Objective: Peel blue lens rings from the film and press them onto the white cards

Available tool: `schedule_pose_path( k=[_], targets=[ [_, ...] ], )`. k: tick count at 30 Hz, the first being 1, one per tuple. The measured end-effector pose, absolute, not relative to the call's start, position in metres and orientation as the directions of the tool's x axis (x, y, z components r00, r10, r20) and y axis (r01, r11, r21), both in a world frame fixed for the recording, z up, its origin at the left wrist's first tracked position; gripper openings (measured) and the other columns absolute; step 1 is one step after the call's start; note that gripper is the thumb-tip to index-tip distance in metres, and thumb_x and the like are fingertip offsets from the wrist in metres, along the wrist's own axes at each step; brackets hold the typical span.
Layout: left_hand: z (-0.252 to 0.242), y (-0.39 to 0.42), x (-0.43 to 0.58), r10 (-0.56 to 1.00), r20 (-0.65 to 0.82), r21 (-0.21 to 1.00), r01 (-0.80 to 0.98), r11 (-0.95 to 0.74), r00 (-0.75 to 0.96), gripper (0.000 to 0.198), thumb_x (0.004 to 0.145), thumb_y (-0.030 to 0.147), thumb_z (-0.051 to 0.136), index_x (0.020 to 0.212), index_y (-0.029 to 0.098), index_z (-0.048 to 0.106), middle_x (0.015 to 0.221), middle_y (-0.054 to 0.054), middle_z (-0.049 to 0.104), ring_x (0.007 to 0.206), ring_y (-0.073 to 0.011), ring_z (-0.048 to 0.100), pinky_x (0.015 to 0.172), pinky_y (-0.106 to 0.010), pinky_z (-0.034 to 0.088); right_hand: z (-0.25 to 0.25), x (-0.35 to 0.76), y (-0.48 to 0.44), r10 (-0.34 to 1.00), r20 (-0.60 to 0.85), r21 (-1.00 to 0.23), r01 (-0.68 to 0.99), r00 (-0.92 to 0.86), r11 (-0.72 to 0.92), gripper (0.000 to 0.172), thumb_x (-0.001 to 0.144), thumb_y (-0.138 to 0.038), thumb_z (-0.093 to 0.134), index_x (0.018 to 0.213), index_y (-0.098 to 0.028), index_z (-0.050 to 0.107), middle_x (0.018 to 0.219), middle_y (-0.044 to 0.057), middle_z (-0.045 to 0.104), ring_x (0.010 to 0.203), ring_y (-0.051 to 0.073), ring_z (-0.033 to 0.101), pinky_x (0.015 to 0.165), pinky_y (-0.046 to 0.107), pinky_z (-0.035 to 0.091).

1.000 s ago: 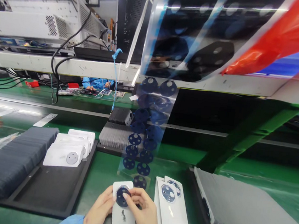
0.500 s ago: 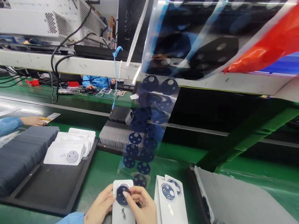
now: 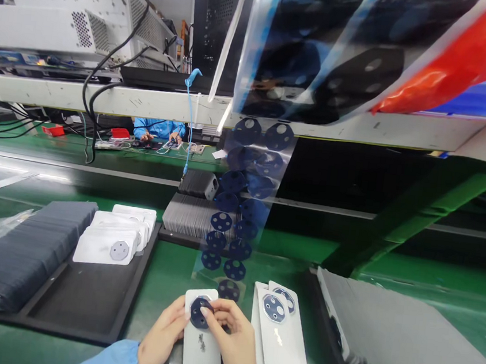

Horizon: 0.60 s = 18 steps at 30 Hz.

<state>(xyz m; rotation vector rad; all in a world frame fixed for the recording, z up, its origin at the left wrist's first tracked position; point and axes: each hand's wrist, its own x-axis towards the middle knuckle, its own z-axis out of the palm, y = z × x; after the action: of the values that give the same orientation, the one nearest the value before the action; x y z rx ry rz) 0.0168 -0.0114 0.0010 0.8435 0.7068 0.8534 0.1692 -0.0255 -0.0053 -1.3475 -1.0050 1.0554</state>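
My left hand point(image 3: 165, 336) grips the left edge of a white phone back cover point(image 3: 203, 351) that has dark lettering below its camera area. Over that camera area lies a dark round sticker point(image 3: 198, 313) with holes. The thumb and fingers of my right hand point(image 3: 233, 334) are closed at the sticker's right side, the thumb tip on its face. To the right lie white back covers point(image 3: 286, 349) with dark camera stickers on them. Just beyond my hands, a clear sheet point(image 3: 199, 270) carrying rows of dark stickers hangs down to the table.
On the left, a black tray point(image 3: 82, 304) holds a row of dark sleeves point(image 3: 22, 251) and several white covers point(image 3: 101, 242). Grey packed pieces point(image 3: 187, 216) stand farther back. A grey padded stack point(image 3: 404, 338) lies at right. A shelf beam point(image 3: 147, 104) crosses above; a co-worker point(image 3: 157, 129) sits beyond.
The co-worker's arm at the left has gone out of view, along with the piece it held. My hands keep nearly the same hold on the cover and sticker.
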Motion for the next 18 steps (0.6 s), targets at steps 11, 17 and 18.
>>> schedule_pose_path(
  k=[11,17,18],
  targets=[
    [0.003,-0.010,0.016,0.902,-0.145,0.944,-0.216,0.249,0.406,0.044,0.086,0.041,0.064,0.124,0.020,0.063,0.116,-0.011,0.069,0.113,-0.0299,0.058,0.102,-0.041,0.042,-0.009,0.169,-0.028,0.968,0.001,-0.996,0.085,0.251,-0.021,0.031,0.073,-0.048,0.073,0.080,-0.018,0.067,0.072,0.006,0.069,0.062,0.020,0.063,0.060,0.029,0.051],
    [0.008,-0.012,0.020,0.911,-0.123,0.946,-0.230,0.227,0.395,0.043,0.086,0.042,0.063,0.122,0.018,0.062,0.109,-0.012,0.072,0.105,-0.0288,0.064,0.088,-0.036,0.050,-0.010,0.165,-0.033,0.935,0.282,-0.919,0.342,0.215,0.199,0.016,0.082,-0.037,0.066,0.085,-0.022,0.067,0.083,0.006,0.068,0.068,0.019,0.064,0.063,0.028,0.051],
    [0.006,-0.012,0.020,0.912,-0.122,0.943,-0.241,0.230,0.391,0.042,0.086,0.040,0.064,0.121,0.018,0.062,0.108,-0.012,0.072,0.104,-0.0279,0.064,0.087,-0.034,0.050,-0.012,0.165,-0.034,0.929,0.314,-0.898,0.379,0.198,0.222,0.015,0.083,-0.036,0.065,0.087,-0.022,0.066,0.084,0.006,0.068,0.070,0.020,0.064,0.064,0.029,0.052]
  ],
)
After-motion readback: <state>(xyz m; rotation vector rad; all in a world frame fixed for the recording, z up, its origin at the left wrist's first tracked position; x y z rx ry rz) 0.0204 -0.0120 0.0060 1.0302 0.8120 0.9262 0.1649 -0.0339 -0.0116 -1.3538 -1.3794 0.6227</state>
